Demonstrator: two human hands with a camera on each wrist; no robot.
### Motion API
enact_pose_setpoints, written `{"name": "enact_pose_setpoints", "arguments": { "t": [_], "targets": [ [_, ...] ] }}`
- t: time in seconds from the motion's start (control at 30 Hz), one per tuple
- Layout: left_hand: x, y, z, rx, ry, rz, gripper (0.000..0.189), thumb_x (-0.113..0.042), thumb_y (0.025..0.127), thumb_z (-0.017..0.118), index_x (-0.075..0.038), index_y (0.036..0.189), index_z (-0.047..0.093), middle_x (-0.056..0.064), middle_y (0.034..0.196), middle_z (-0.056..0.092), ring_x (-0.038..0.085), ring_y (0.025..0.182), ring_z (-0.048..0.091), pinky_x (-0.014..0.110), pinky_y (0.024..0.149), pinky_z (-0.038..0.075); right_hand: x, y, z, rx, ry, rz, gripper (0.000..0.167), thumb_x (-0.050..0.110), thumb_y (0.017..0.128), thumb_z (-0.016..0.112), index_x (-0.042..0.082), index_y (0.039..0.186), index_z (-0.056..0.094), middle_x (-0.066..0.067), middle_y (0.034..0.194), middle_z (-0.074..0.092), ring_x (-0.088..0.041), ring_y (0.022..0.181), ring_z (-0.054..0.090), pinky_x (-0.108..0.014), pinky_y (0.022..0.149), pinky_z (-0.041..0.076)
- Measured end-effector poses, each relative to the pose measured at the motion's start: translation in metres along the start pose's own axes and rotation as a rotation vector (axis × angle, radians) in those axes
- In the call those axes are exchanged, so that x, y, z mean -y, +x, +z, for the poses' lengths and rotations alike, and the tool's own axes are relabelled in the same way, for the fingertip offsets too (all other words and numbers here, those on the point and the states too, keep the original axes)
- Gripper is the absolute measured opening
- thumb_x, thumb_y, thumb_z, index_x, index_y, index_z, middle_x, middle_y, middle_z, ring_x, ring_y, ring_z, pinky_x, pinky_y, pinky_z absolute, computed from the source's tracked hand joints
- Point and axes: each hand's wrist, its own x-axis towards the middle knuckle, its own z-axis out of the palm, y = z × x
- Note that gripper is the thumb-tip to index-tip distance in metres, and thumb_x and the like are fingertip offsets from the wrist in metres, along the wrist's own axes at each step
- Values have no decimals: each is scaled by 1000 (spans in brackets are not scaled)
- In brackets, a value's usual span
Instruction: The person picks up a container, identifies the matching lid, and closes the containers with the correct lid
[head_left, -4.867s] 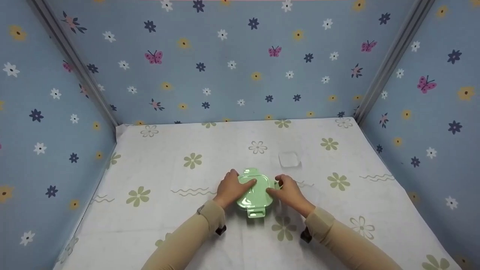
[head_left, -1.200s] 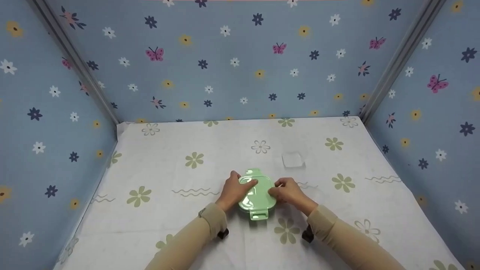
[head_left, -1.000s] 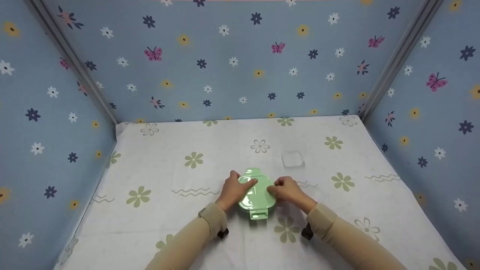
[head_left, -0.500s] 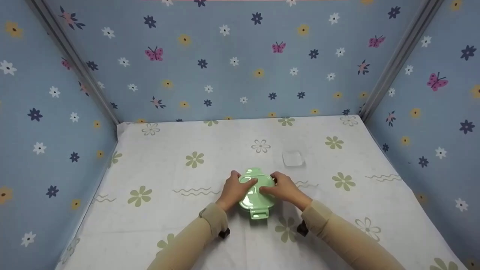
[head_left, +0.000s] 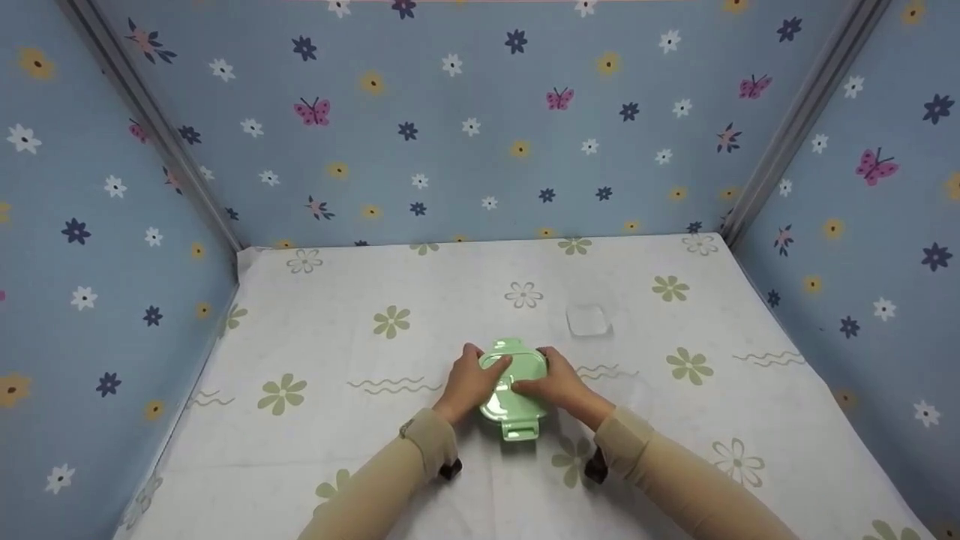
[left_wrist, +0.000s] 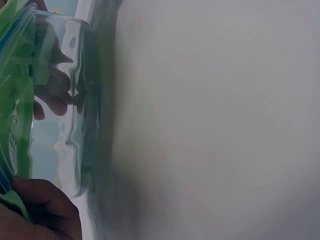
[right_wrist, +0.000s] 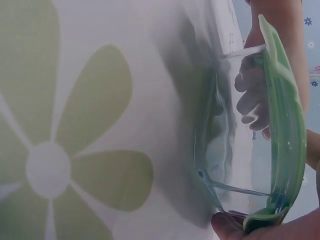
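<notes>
A clear-walled food container (left_wrist: 70, 142) with a light green snap-lock lid (head_left: 517, 409) sits upright on the cloth. The near lock flap (head_left: 520, 430) and the far flap (head_left: 507, 343) stick out from the lid. My left hand (head_left: 466, 382) grips the left side, thumb lying across the lid top. On the opposite side my right hand (head_left: 561, 384) holds the container, its thumb on the lid and its fingers down round the edge. The right-side flap is hidden by that hand. In both wrist views, the opposite hand's fingers show through the transparent wall.
A small transparent squarish piece (head_left: 589, 320) lies behind and to the right of the container. White flower-print cloth (head_left: 315, 300) covers the table. Blue patterned walls (head_left: 480, 165) with grey metal posts (head_left: 161, 142) enclose its back and both sides.
My right hand has shifted from pinching at the container's right edge to reaching further over the lid, thumb now near the middle. My left hand and the container stay nearly in place.
</notes>
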Motion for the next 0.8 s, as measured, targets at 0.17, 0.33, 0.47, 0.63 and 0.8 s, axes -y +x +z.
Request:
{"name": "enact_pose_setpoints", "arguments": {
  "t": [0.17, 0.33, 0.47, 0.63, 0.8],
  "targets": [
    [0, 0, 0, -4, -5, -6, 54, -54, 102, 70, -6, 118, 52, 10, 101, 62, 25, 94, 59, 41, 86, 52, -2, 1, 2, -8, 37, 25, 86, 27, 85, 94, -4, 152, 50, -24, 147, 61, -38, 136, 61, -54, 120, 46],
    [2, 1, 1, -10, 5, 7, 56, -56, 101, 71, -6, 115, 53, 10, 99, 64, 24, 92, 60, 41, 85, 53, -5, 0, 3, -9, 64, 38, 83, 24, 87, 92, -2, 153, 49, -24, 149, 60, -39, 138, 59, -55, 121, 46],
    [1, -2, -1, 6, -6, 32, 55, -55, 102, 69, -4, 115, 52, 11, 99, 63, 25, 92, 61, 41, 85, 53, -8, 0, 2, 2, 99, 51, 80, 21, 88, 91, -2, 151, 49, -23, 148, 59, -37, 135, 59, -53, 118, 48],
    [9, 2, 0, 3, -28, 69, 54, -57, 101, 70, -6, 110, 53, 7, 93, 60, 23, 87, 59, 37, 77, 51, -10, 1, 2, 11, 150, 39, 75, 16, 87, 91, -3, 147, 50, -23, 143, 60, -34, 129, 60, -50, 114, 50],
    [40, 30, 11, 3, -36, 70, 56, -65, 96, 72, -13, 108, 55, 2, 93, 61, 19, 86, 60, 33, 75, 51, -9, 2, 2, 8, 174, 17, 69, 13, 86, 90, -3, 142, 52, -22, 138, 62, -33, 125, 61, -50, 114, 49]
  ]
}}
